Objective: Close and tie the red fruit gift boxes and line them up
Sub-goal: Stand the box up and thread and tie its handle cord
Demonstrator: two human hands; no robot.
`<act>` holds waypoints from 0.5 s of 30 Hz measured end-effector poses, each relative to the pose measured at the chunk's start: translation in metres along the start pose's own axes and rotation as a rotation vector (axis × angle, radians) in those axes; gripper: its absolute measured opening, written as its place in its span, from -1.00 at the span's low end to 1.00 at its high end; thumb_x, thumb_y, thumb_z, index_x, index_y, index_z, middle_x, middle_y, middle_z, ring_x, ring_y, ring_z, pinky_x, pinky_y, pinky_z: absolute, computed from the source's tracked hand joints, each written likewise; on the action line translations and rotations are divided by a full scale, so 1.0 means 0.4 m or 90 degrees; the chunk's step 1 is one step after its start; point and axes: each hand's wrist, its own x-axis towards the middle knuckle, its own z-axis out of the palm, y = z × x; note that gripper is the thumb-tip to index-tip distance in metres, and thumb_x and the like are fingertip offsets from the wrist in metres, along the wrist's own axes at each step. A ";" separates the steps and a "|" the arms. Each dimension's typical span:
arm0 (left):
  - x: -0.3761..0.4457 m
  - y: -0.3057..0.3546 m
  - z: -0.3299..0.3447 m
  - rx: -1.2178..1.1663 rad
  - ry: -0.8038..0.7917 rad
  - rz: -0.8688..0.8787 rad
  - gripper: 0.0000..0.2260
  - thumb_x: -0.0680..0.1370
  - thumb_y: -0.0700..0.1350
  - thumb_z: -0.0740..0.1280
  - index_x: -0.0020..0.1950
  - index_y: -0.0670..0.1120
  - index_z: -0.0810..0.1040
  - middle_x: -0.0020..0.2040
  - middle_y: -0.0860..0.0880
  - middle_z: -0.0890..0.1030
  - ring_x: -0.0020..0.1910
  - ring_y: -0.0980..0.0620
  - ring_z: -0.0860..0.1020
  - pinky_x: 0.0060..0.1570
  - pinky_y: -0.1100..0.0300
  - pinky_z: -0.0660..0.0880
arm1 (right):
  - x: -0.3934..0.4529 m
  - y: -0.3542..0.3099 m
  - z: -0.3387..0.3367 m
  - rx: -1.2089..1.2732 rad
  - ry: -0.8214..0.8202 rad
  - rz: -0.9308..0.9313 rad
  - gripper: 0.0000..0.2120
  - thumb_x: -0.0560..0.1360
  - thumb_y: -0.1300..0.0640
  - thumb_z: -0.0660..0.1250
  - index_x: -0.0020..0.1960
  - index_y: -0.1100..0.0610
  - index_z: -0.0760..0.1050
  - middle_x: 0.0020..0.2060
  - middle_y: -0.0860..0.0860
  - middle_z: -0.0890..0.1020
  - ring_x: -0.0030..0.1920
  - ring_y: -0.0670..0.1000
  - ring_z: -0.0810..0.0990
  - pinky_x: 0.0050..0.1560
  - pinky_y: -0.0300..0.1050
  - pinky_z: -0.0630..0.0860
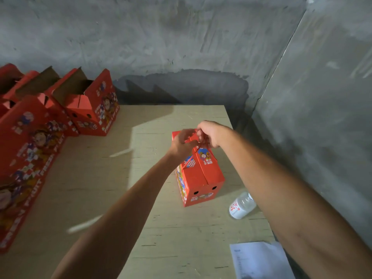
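A closed red fruit gift box (203, 178) stands on the pale wooden table (112, 178), right of centre. A thin red-and-white cord (188, 161) runs from the box's left side up to its top. Both hands meet above the top ridge: my left hand (182, 142) pinches the cord, and my right hand (210, 133) pinches it from the other side. Along the table's left edge stand several more red gift boxes; a near one (26, 158) has its lid up and a far one (90, 105) is open at the top.
A clear plastic water bottle (242, 206) lies on its side just right of the closed box. A white printed sheet (261, 260) lies at the front right corner. Grey concrete walls (181, 37) close in behind and to the right of the table.
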 end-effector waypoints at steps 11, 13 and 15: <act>0.069 -0.126 0.042 0.404 -0.210 0.020 0.28 0.25 0.24 0.64 0.65 0.12 -0.23 0.66 0.05 -0.21 0.64 -0.16 -0.19 0.51 -0.41 0.02 | 0.142 -0.037 -0.009 0.158 0.238 -0.116 -0.74 0.55 0.06 0.32 -0.25 0.16 0.57 -0.64 -0.11 0.51 -0.71 -0.18 0.39 -0.66 -0.43 0.25; 0.110 -0.140 0.053 0.389 -0.206 0.036 0.28 0.26 0.22 0.65 0.66 0.06 -0.21 0.67 0.03 -0.15 0.64 -0.13 -0.15 0.53 -0.35 0.05 | 0.171 -0.061 -0.026 0.170 0.255 -0.131 -0.76 0.55 0.03 0.33 -0.19 0.17 0.60 -0.52 -0.08 0.57 -0.70 -0.19 0.43 -0.66 -0.41 0.25; 0.161 -0.143 0.059 0.382 -0.177 0.065 0.21 0.29 0.14 0.66 0.66 -0.02 -0.12 0.66 0.00 -0.03 0.62 -0.10 -0.04 0.55 -0.25 0.16 | 0.207 -0.093 -0.047 0.179 0.267 -0.144 -0.75 0.54 0.01 0.36 -0.17 0.18 0.62 -0.47 -0.07 0.60 -0.68 -0.18 0.46 -0.63 -0.39 0.30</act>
